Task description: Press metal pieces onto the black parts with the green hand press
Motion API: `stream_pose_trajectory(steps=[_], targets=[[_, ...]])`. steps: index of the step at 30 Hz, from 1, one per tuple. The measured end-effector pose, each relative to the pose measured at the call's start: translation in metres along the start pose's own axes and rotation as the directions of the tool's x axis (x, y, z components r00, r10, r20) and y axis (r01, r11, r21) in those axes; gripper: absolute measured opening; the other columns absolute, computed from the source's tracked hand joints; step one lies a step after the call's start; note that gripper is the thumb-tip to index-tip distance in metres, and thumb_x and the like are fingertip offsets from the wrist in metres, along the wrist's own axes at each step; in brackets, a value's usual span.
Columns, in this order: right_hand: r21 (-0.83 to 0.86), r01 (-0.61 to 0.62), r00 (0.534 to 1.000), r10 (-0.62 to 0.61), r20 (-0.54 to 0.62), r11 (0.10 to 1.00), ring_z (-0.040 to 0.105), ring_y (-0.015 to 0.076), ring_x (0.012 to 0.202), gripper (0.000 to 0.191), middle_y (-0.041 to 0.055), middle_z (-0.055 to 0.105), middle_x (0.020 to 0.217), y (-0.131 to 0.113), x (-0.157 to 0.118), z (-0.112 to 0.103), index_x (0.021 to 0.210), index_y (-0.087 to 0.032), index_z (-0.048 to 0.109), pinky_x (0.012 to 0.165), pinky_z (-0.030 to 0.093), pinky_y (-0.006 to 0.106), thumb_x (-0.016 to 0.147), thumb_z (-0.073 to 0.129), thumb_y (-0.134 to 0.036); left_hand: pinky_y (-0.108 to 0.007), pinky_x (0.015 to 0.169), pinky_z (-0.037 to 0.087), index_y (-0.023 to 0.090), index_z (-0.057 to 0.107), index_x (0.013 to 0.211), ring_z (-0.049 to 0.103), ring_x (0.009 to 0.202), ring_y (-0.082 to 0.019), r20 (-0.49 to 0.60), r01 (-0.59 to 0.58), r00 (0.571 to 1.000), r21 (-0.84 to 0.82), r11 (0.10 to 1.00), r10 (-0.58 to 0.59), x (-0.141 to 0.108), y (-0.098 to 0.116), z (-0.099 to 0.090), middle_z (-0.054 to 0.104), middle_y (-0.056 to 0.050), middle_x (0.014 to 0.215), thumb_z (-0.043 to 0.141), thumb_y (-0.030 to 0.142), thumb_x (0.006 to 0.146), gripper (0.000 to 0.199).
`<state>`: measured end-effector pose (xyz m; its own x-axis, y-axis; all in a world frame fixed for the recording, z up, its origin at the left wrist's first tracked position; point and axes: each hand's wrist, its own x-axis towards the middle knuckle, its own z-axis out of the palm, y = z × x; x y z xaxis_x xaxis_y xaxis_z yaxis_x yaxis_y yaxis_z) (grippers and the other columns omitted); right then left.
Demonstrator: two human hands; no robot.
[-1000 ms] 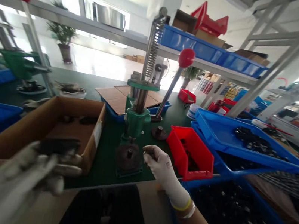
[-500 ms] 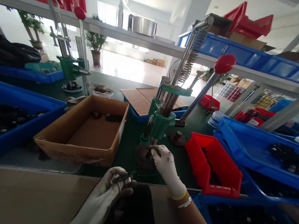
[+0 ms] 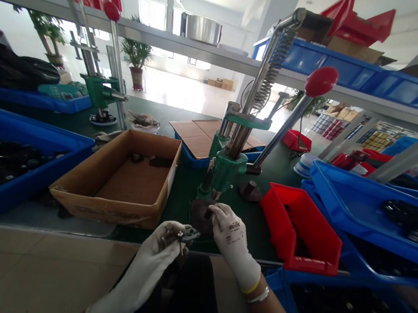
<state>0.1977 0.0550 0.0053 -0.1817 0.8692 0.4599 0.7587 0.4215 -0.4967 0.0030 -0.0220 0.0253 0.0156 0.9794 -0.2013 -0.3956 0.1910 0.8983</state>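
Bottom center: gloved left hand (image 3: 149, 258) grips a small metal part (image 3: 188, 236); gloved right hand (image 3: 230, 234) pinches a dark peg (image 3: 208, 213) on the round plate (image 3: 199, 216) of a green hand press (image 3: 226, 172).

Left hand (image 3: 150, 253) holds a metal part (image 3: 188, 236), right hand (image 3: 229, 239) touches a dark disc (image 3: 199, 216).

The metal part (image 3: 188, 236) in the left hand (image 3: 151, 258) is too small to identify clearly.

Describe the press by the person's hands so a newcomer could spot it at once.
On the green workbench, a cardboard box and red bin flank a green hand press with a red-ball lever. Unlike the farther press, it stands just ahead of the right hand.
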Motion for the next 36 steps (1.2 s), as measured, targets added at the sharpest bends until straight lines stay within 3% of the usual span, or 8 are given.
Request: stream_pose_trajectory(steps=[6,9,12,17,20,25,30,36], targets=[[0.234,-0.074,0.985,0.108,-0.133,0.969,0.072,0.0236,0.106,0.031,0.0114,0.073,0.117,-0.006,-0.010,-0.008,0.118,-0.021,0.073,0.095,0.057,0.036,0.098,0.050,-0.026,-0.029,0.095,0.052,0.021,0.075,0.104,0.068,0.104,-0.022,-0.004,-0.023,1.000,-0.002,1.000,0.023,0.019,0.002,0.003,0.075,-0.007,0.108,0.087,0.041,0.071,0.040],[0.491,-0.265,0.957,0.287,0.032,0.830,0.073,0.0221,0.089,0.036,0.0112,0.076,0.103,-0.024,-0.022,-0.012,0.119,-0.018,0.072,0.078,0.060,0.031,0.097,0.054,-0.040,-0.031,0.092,0.054,0.023,0.075,0.099,0.070,0.097,-0.021,0.007,-0.047,0.999,0.025,0.999,0.047,0.022,0.001,0.006,0.076,-0.005,0.102,0.086,0.041,0.073,0.033],[0.646,-0.388,0.919,0.333,0.213,0.657,0.069,0.0183,0.076,0.046,0.0093,0.075,0.097,-0.042,-0.030,-0.010,0.124,-0.015,0.069,0.064,0.056,0.027,0.093,0.060,-0.047,-0.031,0.091,0.055,0.023,0.077,0.092,0.069,0.097,-0.022,0.038,-0.114,0.993,0.107,0.988,0.111,0.018,-0.001,0.009,0.075,-0.005,0.098,0.086,0.034,0.071,0.025],[0.753,-0.412,0.895,0.380,0.232,0.512,0.062,0.0137,0.067,0.055,0.0082,0.074,0.095,-0.047,-0.027,-0.006,0.129,-0.015,0.066,0.060,0.053,0.025,0.088,0.065,-0.050,-0.029,0.081,0.056,0.022,0.078,0.092,0.067,0.083,-0.018,-0.007,-0.129,0.991,0.140,0.982,0.131,0.025,0.000,0.012,0.075,-0.004,0.096,0.086,0.029,0.066,0.028],[0.784,-0.380,0.884,0.443,0.152,0.491,0.059,0.0128,0.063,0.055,0.0083,0.073,0.092,-0.037,-0.026,-0.012,0.122,-0.015,0.068,0.058,0.051,0.026,0.085,0.069,-0.056,-0.027,0.074,0.054,0.019,0.077,0.100,0.064,0.073,-0.014,-0.018,-0.153,0.988,0.113,0.982,0.156,0.045,0.003,0.015,0.075,-0.004,0.094,0.088,0.033,0.066,0.039],[0.801,-0.371,0.847,0.525,0.084,0.470,0.058,0.0134,0.064,0.058,0.0087,0.073,0.092,-0.021,-0.036,-0.030,0.115,-0.016,0.071,0.059,0.050,0.027,0.080,0.076,-0.062,-0.025,0.081,0.053,0.019,0.069,0.123,0.066,0.084,-0.013,-0.029,-0.196,0.980,-0.001,0.981,0.196,0.082,0.002,0.028,0.075,-0.002,0.098,0.091,0.032,0.063,0.065],[0.775,-0.421,0.825,0.555,0.110,0.472,0.060,0.0150,0.066,0.060,0.0089,0.072,0.088,-0.011,-0.049,-0.049,0.109,-0.016,0.074,0.059,0.050,0.027,0.074,0.080,-0.065,-0.028,0.088,0.053,0.014,0.075,0.101,0.068,0.091,-0.016,0.048,-0.202,0.979,0.036,0.979,0.200,0.102,-0.003,0.035,0.076,-0.006,0.101,0.089,0.033,0.064,0.044],[0.750,-0.402,0.843,0.532,0.080,0.525,0.062,0.0150,0.068,0.053,0.0096,0.073,0.092,0.000,-0.057,-0.067,0.108,-0.017,0.076,0.059,0.054,0.026,0.079,0.078,-0.062,-0.032,0.093,0.055,0.016,0.075,0.100,0.069,0.092,-0.017,0.069,-0.245,0.969,0.109,0.963,0.239,0.109,-0.010,0.033,0.077,-0.006,0.099,0.085,0.031,0.067,0.037]])
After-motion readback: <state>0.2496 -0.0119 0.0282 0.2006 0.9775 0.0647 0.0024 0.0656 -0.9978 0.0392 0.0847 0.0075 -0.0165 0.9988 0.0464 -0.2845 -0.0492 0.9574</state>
